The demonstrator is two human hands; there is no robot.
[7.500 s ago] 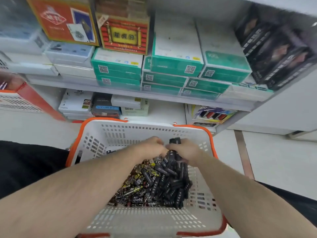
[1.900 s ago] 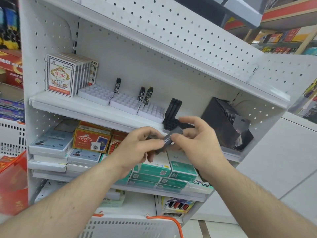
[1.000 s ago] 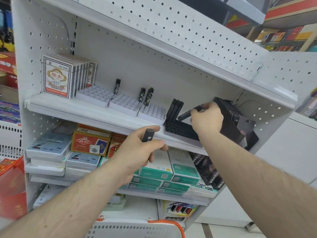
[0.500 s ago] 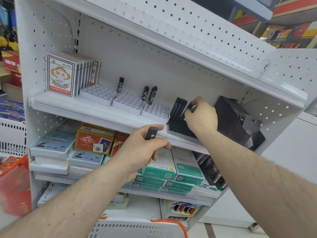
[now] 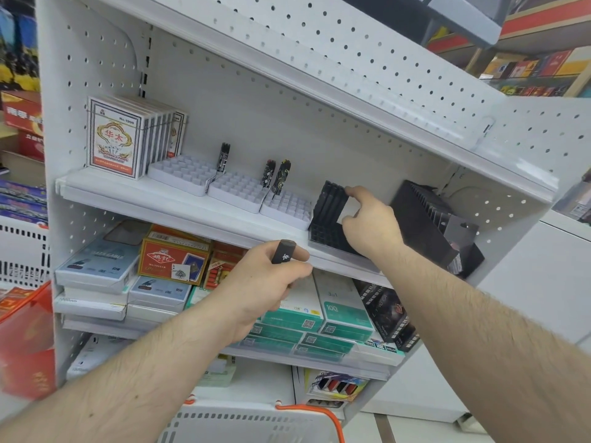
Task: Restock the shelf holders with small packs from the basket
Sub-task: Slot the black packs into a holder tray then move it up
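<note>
Since half a sec ago the right hand (image 5: 372, 223) has come down a little at the black holder (image 5: 332, 233): the pack it was seating now stands with the row of black packs (image 5: 331, 199) at the holder's far left, and the fingertips rest on that row's top right edge. Index finger reaches fwd to touch the row, thumb sits lower near the holder's grid; whether it still pinches a pack or just steadies it, can't tell. My read: it's pressing the pack home so it stands upright w/ the others.

Left hand (image 5: 262, 282) has hardly moved. It waits nearer the camera, just below the shelf edge (image 5: 179, 209), fingers curled round a black pack (image 5: 283, 251), thumb and index clamped on its sides w/ the top poking up. Prob held there as the next one to hand over, close to the holder so the swap is short.

Left of the black holder, three white holders (image 5: 238, 190) sit side by side, mostly vacant: one patterned pack (image 5: 223, 156) in the first, two patterned packs (image 5: 275, 174) at the join of the 2nd and 3rd. So plenty left to fill. Playing card boxes (image 5: 112, 139) stand at far left of the same shelf; a tilted black rack (image 5: 428, 219) at far right.

The basket (image 5: 332, 423), source of the packs, is at bottom centre, only its rim showing.
</note>
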